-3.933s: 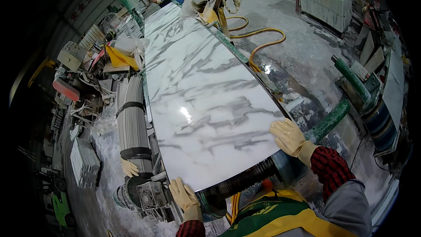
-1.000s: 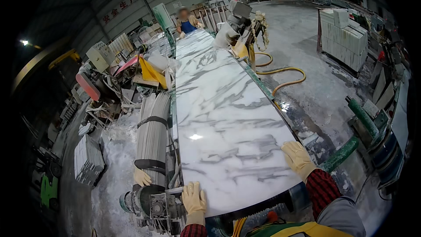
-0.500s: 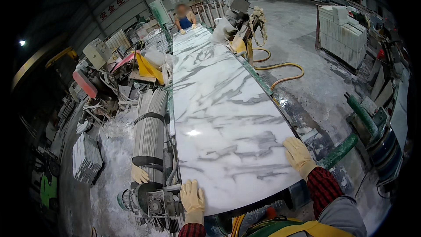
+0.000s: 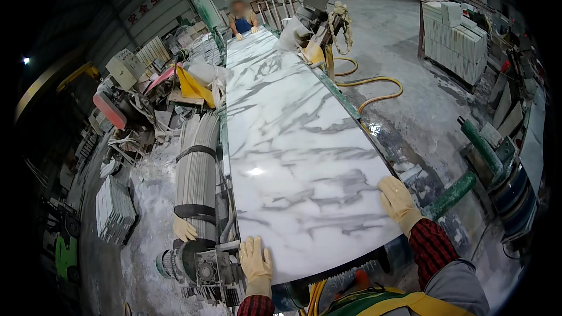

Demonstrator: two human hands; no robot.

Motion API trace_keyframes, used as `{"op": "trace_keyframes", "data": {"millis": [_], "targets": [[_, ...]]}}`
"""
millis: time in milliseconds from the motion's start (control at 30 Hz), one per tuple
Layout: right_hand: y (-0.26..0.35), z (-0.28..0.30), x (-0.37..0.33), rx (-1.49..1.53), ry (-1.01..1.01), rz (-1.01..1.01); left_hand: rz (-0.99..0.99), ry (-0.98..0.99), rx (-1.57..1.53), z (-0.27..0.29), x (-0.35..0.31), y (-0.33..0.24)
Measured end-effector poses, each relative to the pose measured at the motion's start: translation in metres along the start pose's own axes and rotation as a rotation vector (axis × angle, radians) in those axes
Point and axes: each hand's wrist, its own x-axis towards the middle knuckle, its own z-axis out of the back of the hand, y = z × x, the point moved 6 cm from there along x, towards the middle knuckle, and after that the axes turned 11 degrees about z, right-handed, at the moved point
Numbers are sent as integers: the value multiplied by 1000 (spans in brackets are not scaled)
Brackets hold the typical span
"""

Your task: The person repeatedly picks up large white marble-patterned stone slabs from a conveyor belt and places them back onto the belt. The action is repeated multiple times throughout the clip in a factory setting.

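Observation:
A long white slab with grey marble-like veins [image 4: 304, 164] stretches away from me on a narrow green-framed bench. My left hand [image 4: 256, 262], in a cream rubber glove, rests at the slab's near left corner with its fingers stretched out and the thumb apart. At the near right edge lies my right hand [image 4: 400, 203], gloved alike, fingers extended against the slab's rim; its thumb is hidden. Neither hand wraps round anything visible. Beyond the slab's far end stands another person [image 4: 242, 22] in a blue apron, both gloved hands on that end.
A loose cream glove [image 4: 185, 229] lies by a strapped grey roll [image 4: 196, 169] and a motor [image 4: 175, 262] at left. Stacked slabs stand on the floor at left [image 4: 114, 210] and far right [image 4: 455, 41]. A yellow hose [image 4: 386, 82] and green-handled machine [image 4: 483, 149] are at right.

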Motion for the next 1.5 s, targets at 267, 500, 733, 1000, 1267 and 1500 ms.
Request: {"op": "trace_keyframes", "data": {"millis": [267,500,733,1000,1267,1500], "targets": [[1,1,-6,-55,-96,31,15,-2,-9,-5,-3,4],[3,5,-3,-63,-93,26,26,12,-6,-5,-5,3],[7,9,1,-52,-92,-9,38,11,-22,-4,-8,4],[-8,-9,-11,-32,25,-106,23,-15,-21,0,-11,3],[-15,-13,-21,-2,31,-126,21,-14,-11,-1,-13,2],[11,12,-9,9,7,-48,34,-1,-22,4,-16,2]]}}
